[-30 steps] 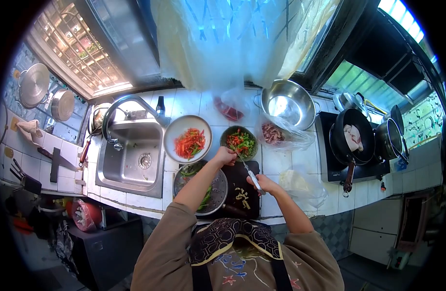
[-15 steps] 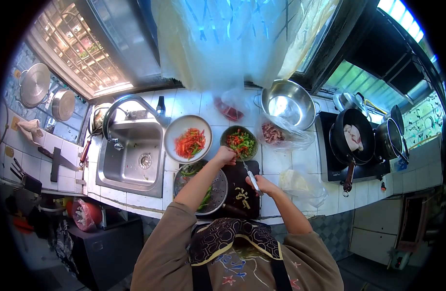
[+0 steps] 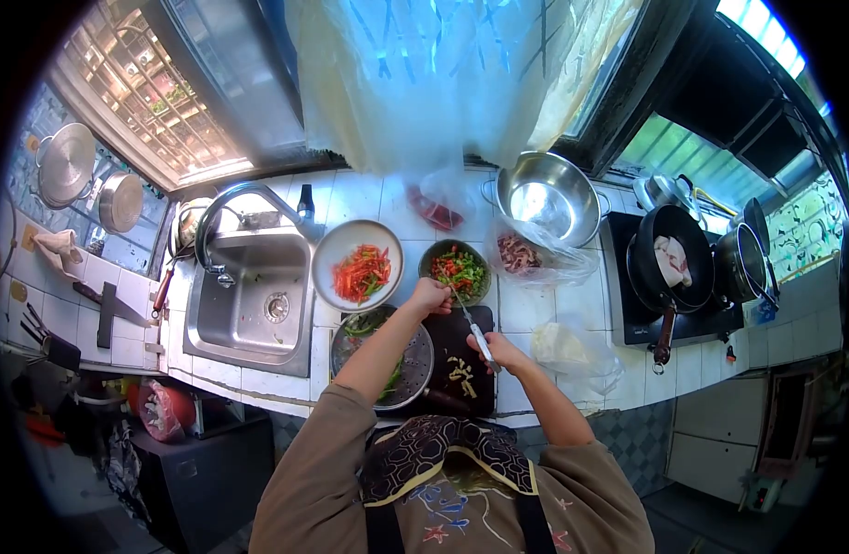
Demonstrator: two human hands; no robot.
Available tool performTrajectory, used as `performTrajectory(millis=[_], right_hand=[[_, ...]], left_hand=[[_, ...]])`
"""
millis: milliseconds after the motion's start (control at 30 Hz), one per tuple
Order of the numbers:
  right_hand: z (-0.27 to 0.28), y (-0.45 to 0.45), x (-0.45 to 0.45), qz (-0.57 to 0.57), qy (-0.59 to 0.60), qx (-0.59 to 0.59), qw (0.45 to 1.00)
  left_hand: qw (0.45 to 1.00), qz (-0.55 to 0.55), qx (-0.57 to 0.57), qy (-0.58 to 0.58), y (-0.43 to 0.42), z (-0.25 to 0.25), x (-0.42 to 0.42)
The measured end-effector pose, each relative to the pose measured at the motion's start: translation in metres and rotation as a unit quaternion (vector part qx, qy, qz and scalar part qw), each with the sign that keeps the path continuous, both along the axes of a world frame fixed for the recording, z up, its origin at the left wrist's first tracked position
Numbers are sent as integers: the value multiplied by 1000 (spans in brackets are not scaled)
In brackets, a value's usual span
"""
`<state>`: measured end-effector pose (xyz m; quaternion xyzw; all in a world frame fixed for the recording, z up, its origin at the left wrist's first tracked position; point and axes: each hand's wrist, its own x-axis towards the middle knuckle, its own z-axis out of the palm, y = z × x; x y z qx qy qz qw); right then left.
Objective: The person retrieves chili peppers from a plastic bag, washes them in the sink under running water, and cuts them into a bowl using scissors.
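Note:
My right hand (image 3: pixel 505 355) is wrapped round the pale handle of a small knife (image 3: pixel 480 338), whose narrow blade points up and left to the rim of a bowl. In that bowl (image 3: pixel 427 262) lie chopped red and green peppers (image 3: pixel 460 275). At its near edge, beside the blade tip, my left hand (image 3: pixel 431 295) has its fingers closed; what they hold is too small to make out. Below both hands is a dark cutting board (image 3: pixel 485 392) with pale yellowish pieces (image 3: pixel 461 377) on it. A metal colander (image 3: pixel 415 374) with green peppers sits partly under my left forearm.
A white plate (image 3: pixel 325 247) of red pepper strips stands between the sink (image 3: pixel 249 351) and the bowl. Bagged meat (image 3: pixel 517 254), a steel pot (image 3: pixel 572 198) and a plastic bag (image 3: pixel 582 358) lie to the right. A wok (image 3: pixel 651 282) holding meat rests on the stove.

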<state>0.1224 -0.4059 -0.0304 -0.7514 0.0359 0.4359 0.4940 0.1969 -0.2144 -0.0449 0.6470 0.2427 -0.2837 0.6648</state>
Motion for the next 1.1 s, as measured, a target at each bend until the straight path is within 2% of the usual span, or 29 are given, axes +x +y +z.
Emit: performTrajectory(millis=[233,333,400,433,500,667,767,833,900,1067,1100], right_hand=[[-3,-1,-3,-4,-8,7,1000],[-14,-1,-3,42,-14,35,998],[-20,2,-4,14,-89,24,996],[-22,0,-3,14,-88,24,996],[-8,1,0,-1,36,32,999],[-4,3,-2,-14,40,46,998],[-4,3,-4,-4,13,38,999],[-1,2,-4,-1,-4,27,1000],[-1,-1,0,20,11,-13,1000],[-5,-3,-3,-2,34,17,999],[-6,-2,-4,-18,34,38,999]], left_hand=[[999,47,5,8,2,-2,3],[999,52,-10,10,1,-5,3],[999,52,-6,11,0,-6,2],[999,52,-2,13,0,-6,2],[999,44,9,4,2,-13,2],[999,44,29,-7,3,-13,0],[997,17,70,-34,2,-14,0],[981,-41,156,-111,2,-13,-3],[970,-58,194,-132,3,-11,-4],[945,-88,268,-166,3,-5,-5],[914,-105,326,-216,2,-7,-5]])
